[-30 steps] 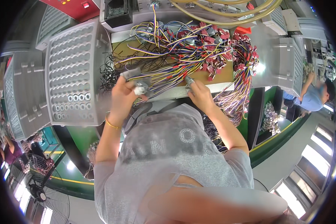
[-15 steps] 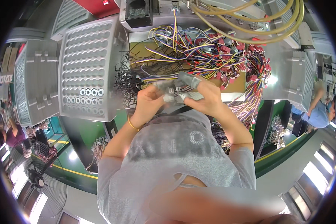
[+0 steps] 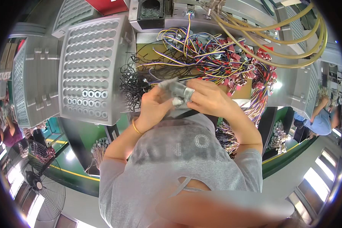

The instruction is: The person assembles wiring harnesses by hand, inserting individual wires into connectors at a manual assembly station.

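My left hand and my right hand meet in front of my chest, at the near edge of the bench. Grey covers wrap several fingertips on both. All the covered fingertips are pinched close together, and whatever sits between them is hidden. Just beyond lies a large tangle of wire harnesses in yellow, blue, white and red, with red connectors toward its right. A bunch of thin black wires spreads next to my left hand. One wire end with a small tip sticks out near my left fingers.
A grey tray with scalloped rows, holding several metal rings, stands at the left. Yellowish hoses loop over the back right. A black box sits at the back. Wires hang over the front right edge. Another person is at far right.
My right hand has turned inward, and its fingers have closed in over my left fingertips. The bench and hoses have shifted slightly in view.
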{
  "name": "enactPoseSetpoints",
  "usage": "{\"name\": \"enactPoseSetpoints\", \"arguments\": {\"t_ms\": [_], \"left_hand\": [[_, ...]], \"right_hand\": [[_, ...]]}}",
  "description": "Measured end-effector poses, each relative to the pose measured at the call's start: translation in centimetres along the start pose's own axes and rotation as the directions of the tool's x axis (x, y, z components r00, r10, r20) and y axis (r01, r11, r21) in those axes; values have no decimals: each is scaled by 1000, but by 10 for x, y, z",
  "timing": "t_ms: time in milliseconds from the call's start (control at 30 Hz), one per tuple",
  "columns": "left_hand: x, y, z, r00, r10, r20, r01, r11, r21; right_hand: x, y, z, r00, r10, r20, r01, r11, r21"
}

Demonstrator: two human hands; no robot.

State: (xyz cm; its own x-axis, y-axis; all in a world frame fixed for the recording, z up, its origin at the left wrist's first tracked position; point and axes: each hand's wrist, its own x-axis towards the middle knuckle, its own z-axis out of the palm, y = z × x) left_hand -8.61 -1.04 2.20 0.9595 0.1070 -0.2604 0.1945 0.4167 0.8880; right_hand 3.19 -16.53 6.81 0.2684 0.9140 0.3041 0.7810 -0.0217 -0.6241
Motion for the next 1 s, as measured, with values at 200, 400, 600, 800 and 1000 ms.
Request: {"name": "enactPoseSetpoints", "arguments": {"t_ms": [200, 400, 600, 800, 1000], "left_hand": [[0, 7, -6, 999, 9, 45, -7, 999, -44], [2, 5, -25, 985, 80, -156, -104, 983, -153], [8, 15, -45, 981, 87, -176, -144, 927, -346], [10, 16, -53, 991, 54, -125, -112, 850, -516], [21, 23, -41, 987, 105, -119, -138, 941, -309]], "right_hand": [[-6, 2, 11, 999, -39, -28, 38, 998, -45], [21, 19, 23, 962, 144, -234, -106, 981, 164], [77, 60, 69, 942, 298, -153, -327, 916, -233], [77, 45, 34, 885, 447, 131, -441, 714, 543], [55, 30, 22, 861, 508, 9, -402, 670, 624]]}}
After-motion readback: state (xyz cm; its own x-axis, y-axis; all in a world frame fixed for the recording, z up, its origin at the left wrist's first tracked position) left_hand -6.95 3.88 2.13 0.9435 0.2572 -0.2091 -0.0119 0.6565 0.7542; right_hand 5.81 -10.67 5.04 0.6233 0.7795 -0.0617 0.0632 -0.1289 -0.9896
